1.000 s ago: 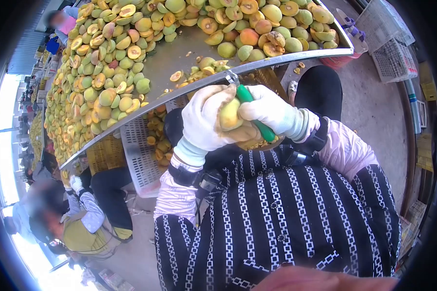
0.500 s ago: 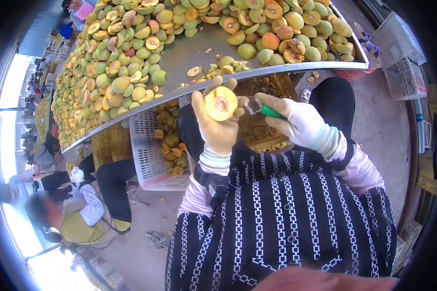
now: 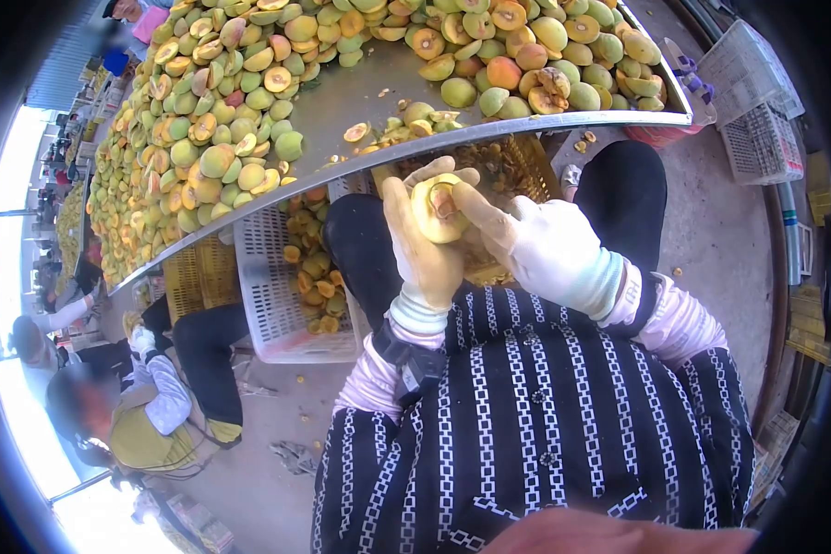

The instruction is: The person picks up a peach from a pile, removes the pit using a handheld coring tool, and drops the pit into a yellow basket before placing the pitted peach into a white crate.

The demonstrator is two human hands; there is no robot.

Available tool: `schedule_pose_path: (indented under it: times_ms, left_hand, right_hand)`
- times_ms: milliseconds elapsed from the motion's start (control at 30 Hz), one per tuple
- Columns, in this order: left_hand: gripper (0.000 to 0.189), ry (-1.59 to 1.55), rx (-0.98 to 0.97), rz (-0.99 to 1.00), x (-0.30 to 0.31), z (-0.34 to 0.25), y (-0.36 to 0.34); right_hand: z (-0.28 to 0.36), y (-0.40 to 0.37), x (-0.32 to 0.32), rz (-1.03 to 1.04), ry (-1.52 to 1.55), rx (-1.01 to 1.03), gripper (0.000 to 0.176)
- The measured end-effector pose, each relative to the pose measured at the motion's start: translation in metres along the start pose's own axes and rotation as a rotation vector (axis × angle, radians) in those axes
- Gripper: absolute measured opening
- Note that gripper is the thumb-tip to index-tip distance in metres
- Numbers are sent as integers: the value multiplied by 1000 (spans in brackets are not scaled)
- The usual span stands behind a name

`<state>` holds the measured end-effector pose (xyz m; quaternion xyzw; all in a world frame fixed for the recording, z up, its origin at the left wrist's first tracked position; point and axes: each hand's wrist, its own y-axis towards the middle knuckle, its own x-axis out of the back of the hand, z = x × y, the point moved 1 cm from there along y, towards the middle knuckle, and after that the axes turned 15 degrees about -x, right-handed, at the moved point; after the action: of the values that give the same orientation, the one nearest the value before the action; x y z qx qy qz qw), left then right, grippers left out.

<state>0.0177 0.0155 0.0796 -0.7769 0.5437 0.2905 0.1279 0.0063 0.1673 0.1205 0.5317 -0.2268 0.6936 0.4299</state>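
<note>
My left hand (image 3: 427, 268), in a pale work glove, cups a halved peach (image 3: 423, 210) with its cut face turned up. Its fingers curl around the far side of the fruit. My gloved right hand (image 3: 556, 247) is closed on a pitting tool, whose green handle is now covered by the fingers. The tool's thin metal loop (image 3: 443, 188) appears to sit at the brownish pit in the middle of the half. My right fingertips touch the cut face. Both hands are above my lap, just in front of the metal table edge.
Many halved peaches (image 3: 217, 162) are heaped on the metal table (image 3: 342, 102). Below stand a white crate (image 3: 266, 277) with peach halves and a yellow crate (image 3: 531, 166) with scraps. A co-worker (image 3: 152, 415) sits at the left. White baskets (image 3: 757, 138) stand at the right.
My right hand has moved left, bringing the pitting tool from beside the peach half onto its pit. The left hand has shifted slightly right and down, tilting the half towards the tool.
</note>
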Motion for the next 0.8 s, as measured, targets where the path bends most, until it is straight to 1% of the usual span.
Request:
schedule_pose_path:
  times_ms: [100, 167, 300, 367, 400, 467, 500, 533, 567, 600, 633, 667, 733, 767, 800]
  left_hand:
    - [62, -4, 14, 31, 4, 0, -3]
    - [59, 99, -44, 84, 5, -1, -3]
    - [55, 41, -118, 70, 5, -5, -1]
    - [50, 290, -177, 125, 13, -5, 4]
    - [50, 290, -178, 123, 14, -4, 5]
    - [50, 485, -426, 166, 14, -4, 7]
    - [51, 508, -405, 175, 15, -5, 9]
    - [51, 512, -405, 169, 19, -7, 13]
    - [51, 284, -145, 184, 26, -7, 17]
    - [51, 52, 115, 194, 33, -5, 20]
    - [51, -3, 200, 175, 37, -4, 22]
    - [51, -6, 198, 173, 37, -2, 21]
    - [54, 58, 118, 68, 34, 1, 20]
    - [55, 141, 24, 93, 34, 2, 20]
    - [55, 138, 20, 90, 36, 7, 20]
  right_hand:
    - [-1, -2, -7, 51, 82, 3, 72]
    - [-1, -4, -12, 70, 194, 11, 71]
    - [3, -8, -26, 71, 279, 2, 68]
    - [5, -5, -33, 84, 606, 0, 65]
    - [5, -4, -38, 85, 606, 2, 65]
    - [7, 0, -42, 33, 728, 34, 63]
    - [6, 1, -40, 38, 729, 41, 63]
    - [6, 3, -35, 175, 711, -36, 61]
    - [5, 4, -35, 310, 691, -116, 60]
    - [5, 5, -36, 315, 694, -119, 60]
    - [4, 8, -38, 349, 667, -130, 60]
    - [2, 12, -39, 382, 638, -139, 60]
    - [-2, 19, -41, 373, 581, -153, 58]
    - [-2, 21, -37, 308, 461, -146, 55]
    - [-2, 24, -33, 243, 342, -137, 53]
